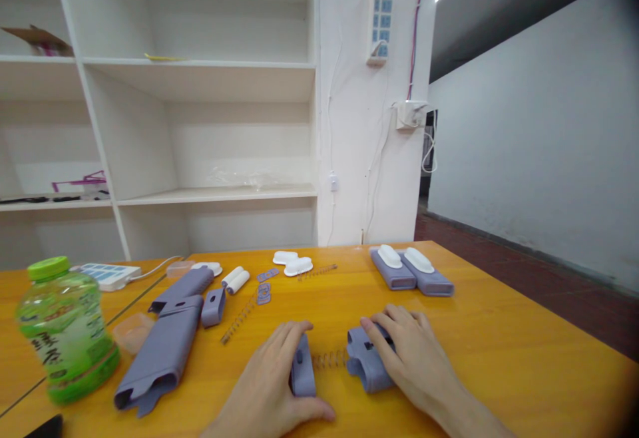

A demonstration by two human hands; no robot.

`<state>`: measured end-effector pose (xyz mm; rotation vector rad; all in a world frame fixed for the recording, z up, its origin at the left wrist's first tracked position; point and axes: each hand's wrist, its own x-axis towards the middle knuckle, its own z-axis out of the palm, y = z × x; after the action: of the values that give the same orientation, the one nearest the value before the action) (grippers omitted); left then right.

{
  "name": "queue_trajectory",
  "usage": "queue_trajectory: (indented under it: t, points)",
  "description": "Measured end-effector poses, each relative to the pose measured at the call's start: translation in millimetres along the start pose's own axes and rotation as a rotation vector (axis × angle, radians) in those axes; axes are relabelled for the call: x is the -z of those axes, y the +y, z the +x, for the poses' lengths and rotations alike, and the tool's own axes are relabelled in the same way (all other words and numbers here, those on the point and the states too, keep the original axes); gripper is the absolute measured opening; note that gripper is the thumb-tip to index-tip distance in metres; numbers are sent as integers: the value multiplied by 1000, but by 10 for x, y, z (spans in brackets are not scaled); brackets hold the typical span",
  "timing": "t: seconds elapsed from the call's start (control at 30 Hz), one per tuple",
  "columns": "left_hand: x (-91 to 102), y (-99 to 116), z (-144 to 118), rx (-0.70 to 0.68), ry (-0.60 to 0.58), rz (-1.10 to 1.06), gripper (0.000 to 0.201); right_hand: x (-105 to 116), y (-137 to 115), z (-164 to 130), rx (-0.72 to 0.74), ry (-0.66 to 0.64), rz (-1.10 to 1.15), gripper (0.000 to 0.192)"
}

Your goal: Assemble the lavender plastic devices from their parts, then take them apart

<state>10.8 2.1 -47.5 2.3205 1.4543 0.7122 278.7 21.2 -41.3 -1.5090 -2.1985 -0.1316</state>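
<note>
My left hand (272,381) curls round a small grey-purple plastic end piece (302,368) with a dark hole in its face. To its right, my right hand (412,348) grips a grey-purple plastic sleeve (363,361), whose notched open end faces left. Between the two pieces a thin coil spring (329,359) stretches just above the table; whether its ends are fastened cannot be made out. Another loose spring (239,318) lies beyond my left hand, near a second end piece (213,307) and small flat grey-purple plates (263,293). The undersides of both held pieces are hidden.
At left are empty grey-purple sleeves (167,341), a green-capped bottle (64,331) and a power strip (110,275). White oval pieces (298,266), a further spring (319,271) and white rollers (235,280) lie farther back. Two housings with white tops (428,282) rest at back right.
</note>
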Motion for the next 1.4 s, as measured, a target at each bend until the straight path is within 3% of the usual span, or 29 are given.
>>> queue_trajectory:
  t: [0.1, 0.23, 0.4, 0.47, 0.57, 0.7, 0.97, 1.1, 1.3, 1.4]
  points:
    - [-101, 121, 29, 36, -13, -86, 110, -41, -107, -14, -27, -12, -22, 36]
    - [-155, 162, 53, 47, -61, -131, 114, -17, -246, -66, -40, -15, 41, 44]
    - [-110, 53, 9, 29, -42, -172, 96, 208, -260, -81, 329, -289, 182, 81]
    - [-85, 42, -4, 5, -28, -186, 87, 234, -245, -54, 393, -350, 172, 87]
    - [-58, 65, -6, -54, -56, -204, 85, 161, -226, -24, 365, -334, 150, 90]
    - [-82, 67, -12, -147, -95, -171, 101, 70, -215, -47, 336, -268, 167, 94]
    - [-124, 58, -31, -288, -127, -35, 99, 221, -255, -66, 238, -294, 295, 79]
    - [-95, 76, -47, -333, -57, -12, 94, 263, -253, -95, 221, -291, 319, 77]
    - [-136, 70, -18, -498, 76, 122, 57, 253, -210, -117, 303, -237, 223, 76]
    - [-199, 47, -3, -599, 205, 230, 63, 209, -218, -104, 422, -177, 138, 86]
